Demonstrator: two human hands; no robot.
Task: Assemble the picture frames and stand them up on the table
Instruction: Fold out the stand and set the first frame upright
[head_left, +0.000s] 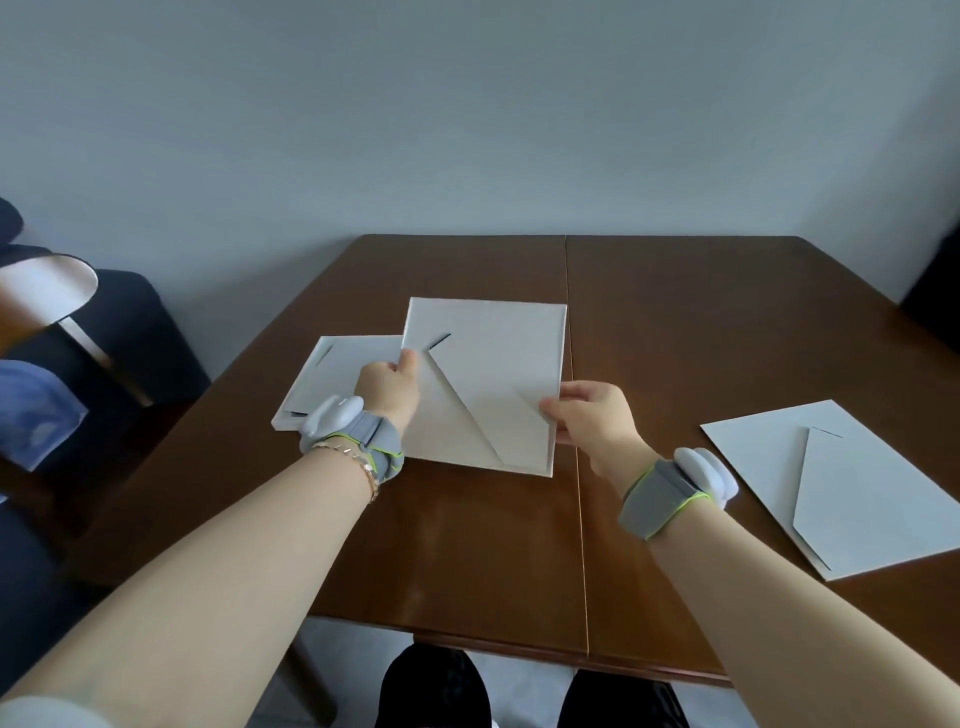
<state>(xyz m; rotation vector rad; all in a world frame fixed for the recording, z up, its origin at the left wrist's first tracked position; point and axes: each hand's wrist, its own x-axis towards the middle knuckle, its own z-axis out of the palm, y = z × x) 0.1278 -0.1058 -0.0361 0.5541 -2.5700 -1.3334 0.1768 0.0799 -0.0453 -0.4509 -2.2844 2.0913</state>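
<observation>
A white picture frame (498, 364) is held back side up over the middle of the brown table (701, 322), its stand flap lying flat against the back. My left hand (389, 387) grips its left edge and my right hand (592, 415) grips its right edge. Partly under it, to the left, a second white frame (337, 374) lies flat on the table. A white backing board (841, 483) with a cut stand flap lies flat near the right edge of the table.
A wall stands close behind the table's far edge. A dark sofa (130, 332) with a blue cloth (36, 410) and a white-topped stool (47, 291) is at the left. My dark shoes (436, 691) show below the near edge.
</observation>
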